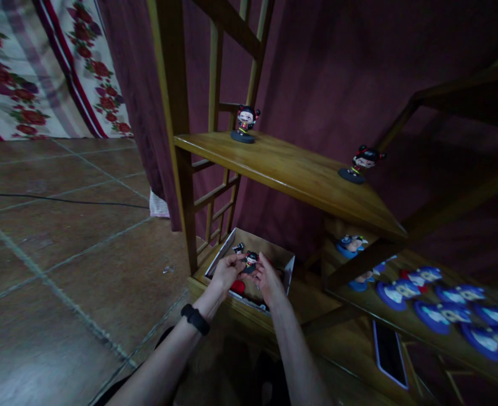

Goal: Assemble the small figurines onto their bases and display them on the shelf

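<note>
Above an open cardboard box (289,270), a small black-haired figurine (251,261) on a dark round base is held between both hands. My left hand (227,273) grips it from the left, and my right hand (268,279) closes on it from the right. Inside the box, beside my left fingers, lies another small black-and-white figurine (238,248). A red item (237,287) sits below the hands in the box; its kind is unclear. A black band (195,319) circles my left wrist.
Two similar figurines stand on the wooden shelf (282,163): one (245,123) at left, one (364,163) at right. Several blue-based figurines (441,313) fill a lower shelf to the right. A phone (389,354) lies nearby. A wooden post (183,208) rises left of the box.
</note>
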Motion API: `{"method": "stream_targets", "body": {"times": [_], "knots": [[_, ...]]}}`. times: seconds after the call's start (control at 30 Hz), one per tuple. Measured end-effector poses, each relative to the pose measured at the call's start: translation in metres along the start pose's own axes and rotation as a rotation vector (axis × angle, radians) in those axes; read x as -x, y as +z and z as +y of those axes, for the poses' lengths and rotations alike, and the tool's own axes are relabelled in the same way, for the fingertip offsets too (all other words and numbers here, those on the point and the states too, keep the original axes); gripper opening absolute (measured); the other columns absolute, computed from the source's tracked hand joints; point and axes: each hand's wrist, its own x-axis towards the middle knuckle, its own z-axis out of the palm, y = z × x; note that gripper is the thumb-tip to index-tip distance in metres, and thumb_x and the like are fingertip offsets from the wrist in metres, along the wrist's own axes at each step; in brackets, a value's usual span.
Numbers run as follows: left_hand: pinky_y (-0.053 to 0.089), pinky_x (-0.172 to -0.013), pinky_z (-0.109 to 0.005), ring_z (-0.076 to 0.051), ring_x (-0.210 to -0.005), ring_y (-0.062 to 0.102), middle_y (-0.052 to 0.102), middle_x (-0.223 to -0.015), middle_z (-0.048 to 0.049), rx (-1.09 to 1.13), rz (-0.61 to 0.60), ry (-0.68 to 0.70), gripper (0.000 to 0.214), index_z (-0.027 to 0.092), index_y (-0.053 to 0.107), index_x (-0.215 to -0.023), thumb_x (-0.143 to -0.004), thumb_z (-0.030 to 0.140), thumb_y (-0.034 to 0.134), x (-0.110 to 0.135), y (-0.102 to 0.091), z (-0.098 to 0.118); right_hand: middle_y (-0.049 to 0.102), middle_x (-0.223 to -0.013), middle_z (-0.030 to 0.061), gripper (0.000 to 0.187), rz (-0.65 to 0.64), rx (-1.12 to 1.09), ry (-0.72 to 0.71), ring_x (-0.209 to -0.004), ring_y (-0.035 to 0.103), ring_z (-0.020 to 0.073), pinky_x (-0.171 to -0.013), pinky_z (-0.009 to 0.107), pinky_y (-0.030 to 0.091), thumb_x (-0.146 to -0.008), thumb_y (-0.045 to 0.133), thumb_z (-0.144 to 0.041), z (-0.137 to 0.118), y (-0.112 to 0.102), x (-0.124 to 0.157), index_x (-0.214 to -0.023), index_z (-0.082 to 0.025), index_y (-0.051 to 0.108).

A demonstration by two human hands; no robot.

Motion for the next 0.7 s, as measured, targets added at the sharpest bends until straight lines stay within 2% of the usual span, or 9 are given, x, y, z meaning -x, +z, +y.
{"method": "stream_targets", "body": {"times": [0.2,0.47,0.7], "knots": [[0.047,-0.049,-0.02,-0.01,-0.052,0.058,0.064,-0.064,-0.003,-0.038,0.011,0.064,0.03,0.012,0.065,-0.089,-0.06,0.018,0.071,-0.008,-0.002,-0.01,0.068,-0.087,0.0042,0.031,0.03,0.0,0.009,-0.076,0.061,0.0147,-0.066,0.027,0.049,-0.07,0.06,-0.043,0.003,-0.002,-0.002,-0.088,-0.018,0.065],[0.047,-0.049,-0.021,-0.011,-0.052,0.058,0.064,-0.066,-0.003,-0.029,0.056,0.077,0.027,0.012,0.063,-0.09,-0.064,0.016,0.068,-0.007,-0.003,-0.015,0.067,-0.081,0.0053,0.028,0.044,-0.031,0.054,-0.074,0.061,0.0152,-0.067,0.028,0.051,-0.069,0.062,-0.037,0.006,-0.003,-0.008,-0.086,-0.015,0.065],[0.048,-0.051,-0.022,-0.011,-0.053,0.058,0.064,-0.064,-0.0031,-0.016,0.109,0.06,0.024,0.012,0.063,-0.086,-0.063,0.011,0.068,-0.005,-0.007,-0.013,0.067,-0.081,0.0059,0.026,-0.022,-0.047,0.063,-0.074,0.061,0.0155,-0.067,0.029,0.052,-0.07,0.062,-0.036,0.011,-0.002,-0.009,-0.085,-0.015,0.064]]}}
